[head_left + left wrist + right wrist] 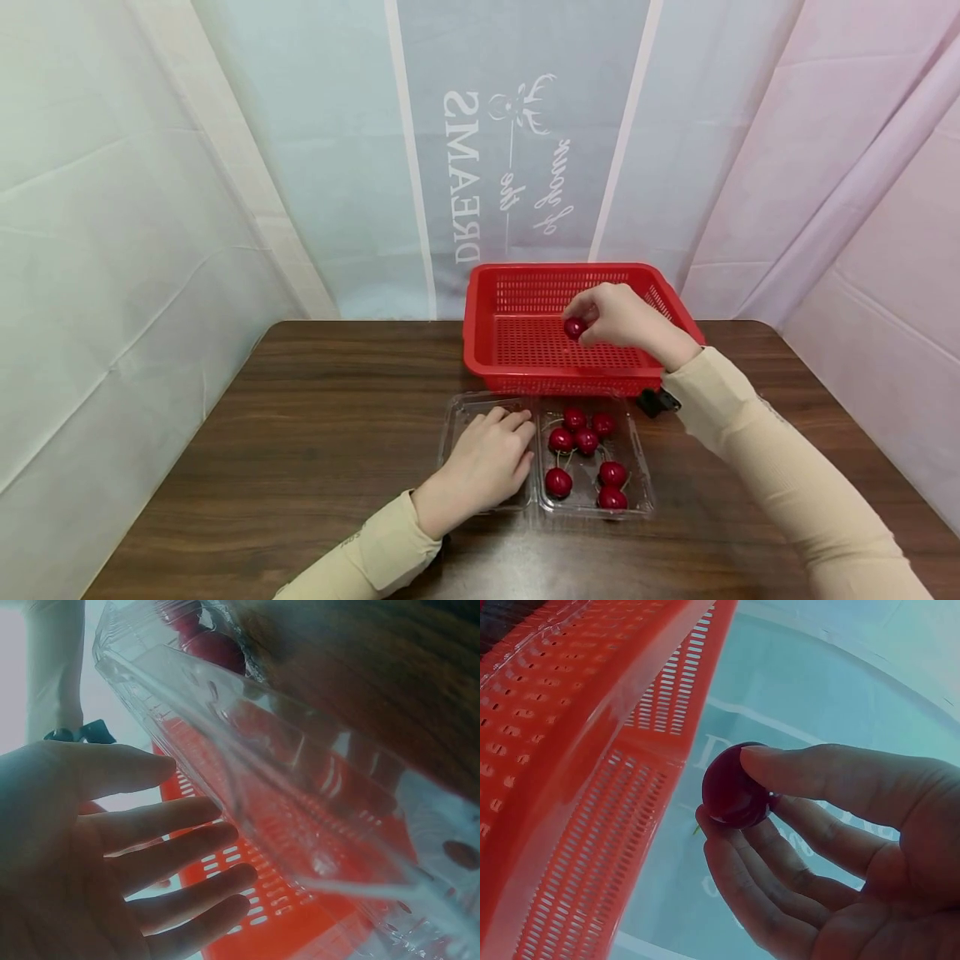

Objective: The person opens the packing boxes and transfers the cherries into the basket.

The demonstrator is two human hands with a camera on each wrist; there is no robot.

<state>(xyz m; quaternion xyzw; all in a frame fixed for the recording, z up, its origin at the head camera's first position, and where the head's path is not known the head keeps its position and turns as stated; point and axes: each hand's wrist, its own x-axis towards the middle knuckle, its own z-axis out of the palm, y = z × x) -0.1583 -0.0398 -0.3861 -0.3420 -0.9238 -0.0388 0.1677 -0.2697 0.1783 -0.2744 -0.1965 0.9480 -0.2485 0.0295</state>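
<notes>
Between the thumb and fingertips of my right hand (618, 318) is a dark red cherry (731, 791), held over the red plastic basket (555, 371). In the right wrist view a bit of green stem shows below the fingertips. My left hand (480, 462) lies over the left half of a clear plastic clamshell box (585, 497). In the left wrist view its fingers (176, 859) are nearly straight, with the tips at the clear plastic. Several cherries (587, 441), some with green stems, lie in the box's right half.
The basket has slotted walls and stands at the back of the brown wooden table (330, 442), right behind the box. A pale printed curtain (525, 167) hangs behind the table, and whitish cloth covers both sides.
</notes>
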